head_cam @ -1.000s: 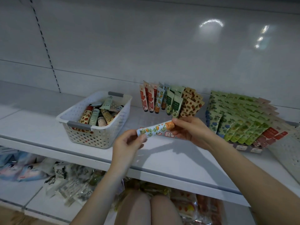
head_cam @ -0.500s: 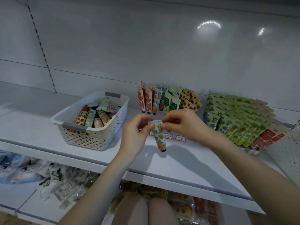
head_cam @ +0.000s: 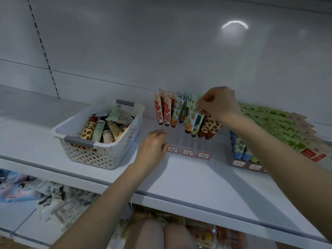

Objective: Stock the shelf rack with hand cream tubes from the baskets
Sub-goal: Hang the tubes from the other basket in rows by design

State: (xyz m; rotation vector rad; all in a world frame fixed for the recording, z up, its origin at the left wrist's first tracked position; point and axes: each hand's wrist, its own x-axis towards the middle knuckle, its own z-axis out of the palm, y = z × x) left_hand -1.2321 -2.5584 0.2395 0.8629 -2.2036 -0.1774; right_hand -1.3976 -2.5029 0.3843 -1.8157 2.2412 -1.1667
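Can't read the handwriting on the little red-bordered labels at all, the right hand covers the top of the orange-flowered tube it's pinching, the green tubes run off the right edge, and the lower-shelf packets are just mush.

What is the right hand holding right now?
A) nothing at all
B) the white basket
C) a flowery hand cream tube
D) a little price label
C: the right hand pinches the top end of a flowery tube, which hangs cap down among the other tubes standing in the rack.
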